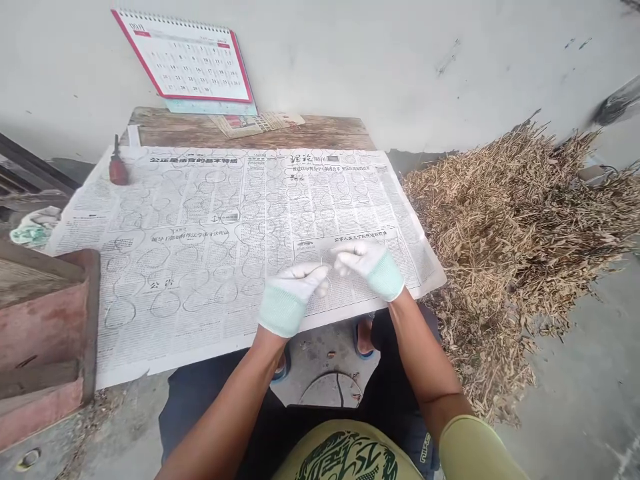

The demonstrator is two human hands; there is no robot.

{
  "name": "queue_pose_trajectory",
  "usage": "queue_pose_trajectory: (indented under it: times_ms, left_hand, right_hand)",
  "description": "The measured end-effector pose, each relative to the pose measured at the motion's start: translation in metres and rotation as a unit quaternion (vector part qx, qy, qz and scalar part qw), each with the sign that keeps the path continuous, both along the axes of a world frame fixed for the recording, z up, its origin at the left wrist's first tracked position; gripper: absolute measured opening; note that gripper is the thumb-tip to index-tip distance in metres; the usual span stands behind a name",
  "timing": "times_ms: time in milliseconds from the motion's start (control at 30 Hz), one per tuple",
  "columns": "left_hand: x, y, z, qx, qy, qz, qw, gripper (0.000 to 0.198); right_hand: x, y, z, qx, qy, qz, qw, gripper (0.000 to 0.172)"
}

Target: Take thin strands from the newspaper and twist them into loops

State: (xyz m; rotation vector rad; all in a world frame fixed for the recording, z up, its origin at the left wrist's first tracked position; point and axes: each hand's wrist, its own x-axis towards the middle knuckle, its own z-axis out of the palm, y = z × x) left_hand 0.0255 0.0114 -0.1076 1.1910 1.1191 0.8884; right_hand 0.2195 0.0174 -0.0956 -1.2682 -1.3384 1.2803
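I have both gloved hands in view, white with pale green cuffs: the left hand and the right hand sit close together, just above the near part of a spread newspaper. Between the fingertips runs a thin wire, bent in a shallow curve. Both grips look clenched, with the fingers bunched toward each other, but the wire is so fine that I cannot tell whether either one really has it. I expect it to be very light and springy, and easy to bend out of shape, so I'd pinch it with the fingertips rather than close a whole hand around it. More wire loops lie scattered across the paper, faint against the print. The paper rests on a wooden surface, its right edge reaching toward a heap of dry stalks. A wooden crate crowds the left edge, and a red-handled tool stands near the far corner.
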Motion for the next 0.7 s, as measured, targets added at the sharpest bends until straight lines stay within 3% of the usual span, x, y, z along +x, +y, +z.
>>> queue_pose_trajectory:
  times_ms: [133,267,500,600,700]
  left_hand:
    - [0.000,0.000,-0.011,-0.015,-0.020,0.000,1.000,0.029]
    - [0.001,-0.002,-0.018,-0.018,-0.005,0.020,1.000,0.027]
    - [0.002,-0.001,-0.009,-0.050,-0.006,-0.008,0.999,0.037]
    - [0.001,0.001,-0.005,-0.081,0.014,-0.030,0.996,0.057]
    - [0.001,0.000,-0.007,-0.078,0.011,-0.038,0.996,0.054]
  right_hand:
    - [-0.006,0.001,-0.009,0.011,0.024,-0.010,1.000,0.017]
    - [-0.011,0.000,-0.008,0.015,-0.029,-0.058,0.998,0.020]
    - [-0.016,-0.002,-0.006,0.105,-0.172,-0.077,0.977,0.036]
    - [-0.016,-0.002,-0.009,0.115,-0.199,-0.092,0.969,0.035]
    - [-0.015,-0.002,-0.015,0.117,-0.227,-0.080,0.964,0.031]
